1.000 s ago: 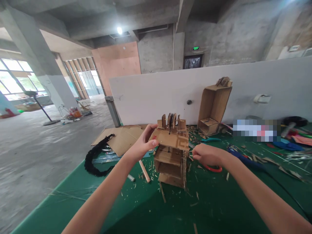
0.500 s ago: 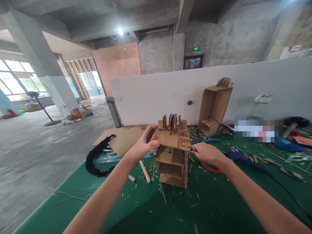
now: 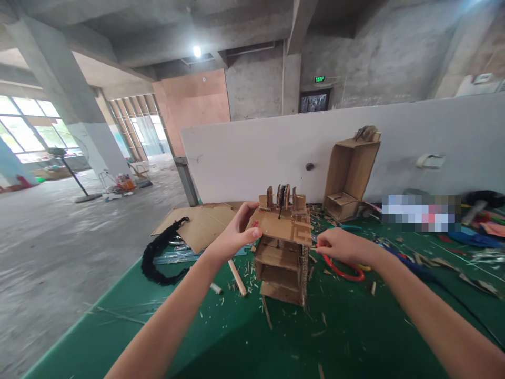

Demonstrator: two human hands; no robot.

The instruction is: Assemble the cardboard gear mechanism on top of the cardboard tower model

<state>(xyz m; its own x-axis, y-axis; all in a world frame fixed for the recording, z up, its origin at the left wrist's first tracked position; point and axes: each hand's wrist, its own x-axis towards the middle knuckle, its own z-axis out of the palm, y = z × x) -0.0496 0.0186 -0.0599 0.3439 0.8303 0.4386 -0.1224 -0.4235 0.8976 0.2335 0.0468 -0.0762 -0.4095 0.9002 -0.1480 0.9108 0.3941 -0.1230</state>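
A small cardboard tower (image 3: pixel 282 226) with open shelves stands upright on the green table. Upright cardboard discs (image 3: pixel 283 196) and brackets sit on its top, and a thin dark rod (image 3: pixel 280 212) runs down beneath the discs. My left hand (image 3: pixel 246 226) is closed on the top panel's left edge, thumb in front and fingers behind. Off the tower's right side, my right hand (image 3: pixel 343 245) has its fingers pinched together on what looks like a thin stick (image 3: pixel 313 248), mostly hidden by the fingers. Below that hand lies a red-handled tool (image 3: pixel 343 272).
A taller cardboard box (image 3: pixel 350 171) stands behind, against a white partition (image 3: pixel 244 158). To the left lie a black braided loop (image 3: pixel 154 261), flat cardboard (image 3: pixel 205 226) and a wooden stick (image 3: pixel 238 278). Scraps are scattered around the tower. A dark cable (image 3: pixel 445 292) crosses the right side.
My right hand has shifted slightly and turned, showing more of the red handle beneath it. The left hand keeps its hold on the tower. The whole view has moved a little.
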